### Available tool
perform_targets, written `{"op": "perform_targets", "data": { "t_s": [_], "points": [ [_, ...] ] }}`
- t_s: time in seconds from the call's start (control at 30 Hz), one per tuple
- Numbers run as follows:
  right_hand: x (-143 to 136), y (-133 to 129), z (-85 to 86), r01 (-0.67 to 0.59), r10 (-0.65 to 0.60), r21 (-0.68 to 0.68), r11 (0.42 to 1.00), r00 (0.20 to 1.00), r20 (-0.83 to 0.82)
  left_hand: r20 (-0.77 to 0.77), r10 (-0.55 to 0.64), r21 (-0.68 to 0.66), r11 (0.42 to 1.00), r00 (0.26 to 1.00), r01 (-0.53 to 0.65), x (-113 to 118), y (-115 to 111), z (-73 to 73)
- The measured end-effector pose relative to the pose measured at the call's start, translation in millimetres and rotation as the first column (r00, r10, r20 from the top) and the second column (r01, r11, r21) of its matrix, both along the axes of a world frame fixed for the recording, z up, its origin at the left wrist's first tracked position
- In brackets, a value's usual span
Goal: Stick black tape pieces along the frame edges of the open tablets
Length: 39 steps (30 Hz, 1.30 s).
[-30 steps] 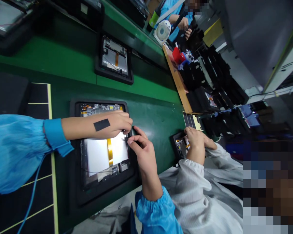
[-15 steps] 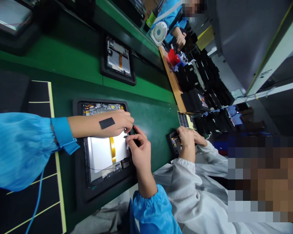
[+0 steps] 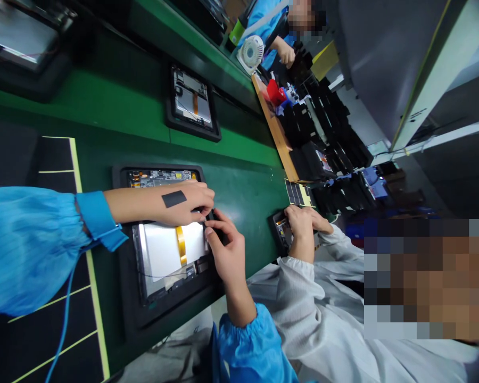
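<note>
An opened tablet (image 3: 171,247) with a silver battery area and an orange ribbon lies in a black foam tray (image 3: 127,314). My left hand (image 3: 187,201), a black patch on its wrist, reaches across the tablet's upper part, fingers curled at the right edge. Just below it, my right hand (image 3: 228,239) has its thumb and index finger closed at the same edge. Whatever small thing either hand pinches there is too small or hidden to name.
Another opened tablet (image 3: 192,100) sits in a foam tray farther back. Black sheets with yellow strips (image 3: 77,165) lie at the left. A co-worker's hands (image 3: 301,226) work on a device at the right. A white fan (image 3: 250,53) stands beyond.
The view has shifted slightly. My right thumb and index finger have moved slightly at the tablet's right edge, and my left fingertips remain close by.
</note>
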State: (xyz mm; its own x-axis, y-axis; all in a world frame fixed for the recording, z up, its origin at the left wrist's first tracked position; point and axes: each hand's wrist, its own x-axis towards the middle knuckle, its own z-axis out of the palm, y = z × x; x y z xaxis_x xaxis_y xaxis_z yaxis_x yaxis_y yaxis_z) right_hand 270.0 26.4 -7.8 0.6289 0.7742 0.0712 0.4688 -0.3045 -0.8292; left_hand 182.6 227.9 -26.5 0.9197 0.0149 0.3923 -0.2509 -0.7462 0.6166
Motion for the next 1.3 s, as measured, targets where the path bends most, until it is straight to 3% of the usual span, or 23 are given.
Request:
{"op": "perform_targets", "data": {
  "t_s": [0.13, 0.23, 0.37, 0.43, 0.5, 0.6, 0.67, 0.8, 0.9, 1.0, 1.1, 1.17, 1.23, 1.3],
  "points": [
    [-1, -17, 2.1, -0.039, 0.037, 0.083, 0.996, 0.999, 0.017, -0.027, -0.013, -0.014, 1.000, 1.000, 0.013, -2, -3, 3.3],
    [-1, -23, 5.1, -0.120, 0.105, 0.091, 0.989, 0.982, 0.158, -0.037, 0.026, -0.029, 0.999, 0.999, -0.028, -4, -5, 6.0],
    [3, -26, 10.6, -0.333, 0.326, -0.071, 0.940, 0.818, 0.474, -0.059, 0.012, -0.033, 0.999, 0.998, -0.014, -3, -4, 5.6],
    [7, -28, 14.0, -0.411, 0.418, -0.145, 0.900, 0.720, 0.554, -0.074, -0.004, -0.029, 1.000, 0.997, 0.001, -1, -3, 3.9],
    [10, -31, 16.1, -0.447, 0.445, -0.148, 0.882, 0.691, 0.569, -0.077, 0.008, -0.016, 1.000, 0.997, -0.009, -1, -4, 1.7],
    [11, -32, 13.3, -0.423, 0.413, -0.113, 0.899, 0.737, 0.535, -0.023, 0.021, 0.003, 1.000, 1.000, -0.021, -5, -5, -2.1],
    [10, -32, 7.1, -0.406, 0.406, -0.117, 0.906, 0.761, 0.506, 0.044, -0.032, 0.026, 0.999, 0.999, 0.030, -13, -5, -4.2],
    [8, -34, -9.0, -0.354, 0.344, -0.054, 0.934, 0.846, 0.407, 0.072, -0.123, 0.193, 0.975, 0.990, 0.107, -35, -2, -3.3],
    [10, -37, -18.3, -0.182, 0.185, -0.039, 0.982, 0.930, 0.317, 0.021, -0.075, 0.294, 0.954, 0.997, 0.065, -41, -5, 2.8],
    [13, -35, -22.3, -0.130, 0.165, -0.124, 0.984, 0.926, 0.340, -0.051, -0.006, 0.360, 0.933, 0.999, 0.023, -36, -12, 13.6],
    [15, -27, -24.7, -0.174, 0.182, -0.058, 0.983, 0.892, 0.414, -0.023, 0.093, 0.384, 0.920, 0.995, -0.077, -40, -9, 27.7],
    [17, -22, -29.0, -0.184, 0.151, 0.027, 0.983, 0.875, 0.459, 0.045, 0.238, 0.365, 0.900, 0.970, -0.238, -60, 1, 34.7],
    [19, -18, -34.7, -0.165, 0.090, 0.127, 0.978, 0.884, 0.459, 0.132, 0.448, 0.303, 0.831, 0.884, -0.466, -93, 15, 35.0],
    [23, -14, -37.4, -0.140, 0.047, 0.216, 0.966, 0.921, 0.387, 0.220, 0.651, 0.186, 0.703, 0.727, -0.686, -130, 29, 26.6]
  ]
}}
